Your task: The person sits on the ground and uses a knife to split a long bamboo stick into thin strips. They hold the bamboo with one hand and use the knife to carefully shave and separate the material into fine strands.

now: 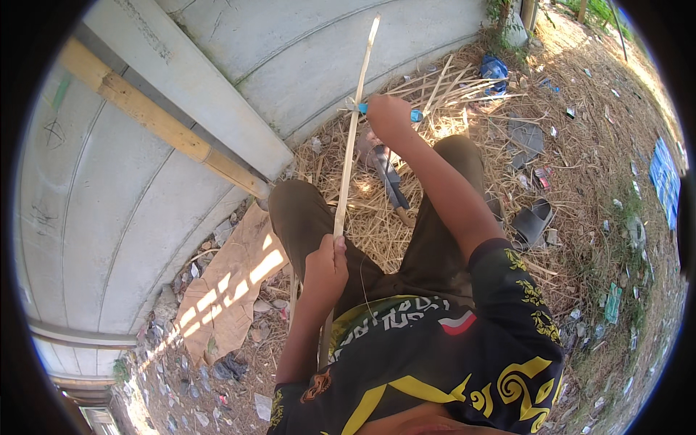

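Grey concrete wall (355,36) stands at far left; pale shavings (384,243) lie thickly between the knees (458,156). Left grip (326,272) is clamped on a long bamboo strip (350,156), extending far past the left knee (293,203). Right grip (391,119) is closed around a blue-handled tool (416,116) at the strip's far part.

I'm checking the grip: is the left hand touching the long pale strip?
Touching. The head view shows the left hand closed around the long pale strip, thumb pressed against it.
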### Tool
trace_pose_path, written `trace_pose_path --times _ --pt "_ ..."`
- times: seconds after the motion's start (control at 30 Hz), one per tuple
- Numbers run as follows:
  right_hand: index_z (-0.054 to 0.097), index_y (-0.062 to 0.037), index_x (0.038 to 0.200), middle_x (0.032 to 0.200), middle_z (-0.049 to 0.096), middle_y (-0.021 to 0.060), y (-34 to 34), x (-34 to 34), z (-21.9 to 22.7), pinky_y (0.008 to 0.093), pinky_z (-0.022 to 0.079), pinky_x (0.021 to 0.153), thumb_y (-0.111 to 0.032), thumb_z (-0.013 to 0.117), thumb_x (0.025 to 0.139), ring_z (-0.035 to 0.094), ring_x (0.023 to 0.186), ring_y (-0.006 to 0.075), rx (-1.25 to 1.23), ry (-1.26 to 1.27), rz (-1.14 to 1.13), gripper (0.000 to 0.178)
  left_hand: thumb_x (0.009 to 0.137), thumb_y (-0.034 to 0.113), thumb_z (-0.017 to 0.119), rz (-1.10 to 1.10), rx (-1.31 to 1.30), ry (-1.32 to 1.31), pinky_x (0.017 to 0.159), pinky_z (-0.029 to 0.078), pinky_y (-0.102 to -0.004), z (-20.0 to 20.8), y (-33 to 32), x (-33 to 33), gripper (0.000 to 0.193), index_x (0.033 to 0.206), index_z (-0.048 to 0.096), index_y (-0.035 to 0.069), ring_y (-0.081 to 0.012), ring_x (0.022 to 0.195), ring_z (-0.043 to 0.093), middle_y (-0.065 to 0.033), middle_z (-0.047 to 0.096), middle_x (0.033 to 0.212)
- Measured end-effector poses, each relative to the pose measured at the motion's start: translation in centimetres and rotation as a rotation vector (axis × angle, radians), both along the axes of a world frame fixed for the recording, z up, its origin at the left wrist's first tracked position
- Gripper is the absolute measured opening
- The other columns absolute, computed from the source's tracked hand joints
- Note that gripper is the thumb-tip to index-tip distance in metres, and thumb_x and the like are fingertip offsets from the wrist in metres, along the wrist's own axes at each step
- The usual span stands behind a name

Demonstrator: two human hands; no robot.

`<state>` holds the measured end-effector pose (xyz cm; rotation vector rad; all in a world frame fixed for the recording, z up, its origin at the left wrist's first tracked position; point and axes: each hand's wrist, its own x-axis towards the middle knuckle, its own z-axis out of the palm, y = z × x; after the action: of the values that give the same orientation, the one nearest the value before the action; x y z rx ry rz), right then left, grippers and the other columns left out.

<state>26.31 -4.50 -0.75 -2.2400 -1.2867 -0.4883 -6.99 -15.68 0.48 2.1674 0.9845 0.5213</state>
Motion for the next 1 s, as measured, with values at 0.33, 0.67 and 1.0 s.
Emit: trace_pose_path --times 0.33,0.67,1.0 --pt "0.078 -0.0084 0.094 0.092 0.077 0.0144 -0.3 5.6 0.3 0.0433 0.059 0.067 -0.015 0.068 0.088 0.076 0.085 0.0323 -0.056 0.159 -0.200 0.013 0.107 0.030 0.049 0.093 -0.157 0.373 0.060 0.047 -0.0536 0.4 -9.0 -12.2 0.028 0.098 0.050 0.004 -0.0477 0.071 0.065 -0.0249 0.061 0.070" --pt "0.071 0.0023 0.085 0.085 0.072 0.0240 -1.3 6.2 -0.7 0.0476 0.057 0.077 -0.024 0.070 0.082 0.072 0.082 0.0403 0.269 0.599 -0.082 0.027 0.108 0.034 0.046 0.071 -0.192 0.229 0.063 0.049 -0.0472 -1.9 -13.0 -17.8 0.034 0.103 0.056 0.002 -0.0470 0.068 0.060 -0.0237 0.060 0.073" --pt "0.069 -0.0042 0.085 0.072 0.069 0.0185 -5.8 -9.5 -2.1 0.0491 0.056 0.065 -0.022 0.066 0.087 0.070 0.070 0.0376 0.102 0.205 0.380 0.018 0.110 0.043 0.043 0.282 -0.313 -0.202 0.059 0.042 -0.0304 -4.9 -2.1 -4.5 0.045 0.097 0.056 0.002 -0.0132 0.060 0.050 -0.0047 0.051 0.066"
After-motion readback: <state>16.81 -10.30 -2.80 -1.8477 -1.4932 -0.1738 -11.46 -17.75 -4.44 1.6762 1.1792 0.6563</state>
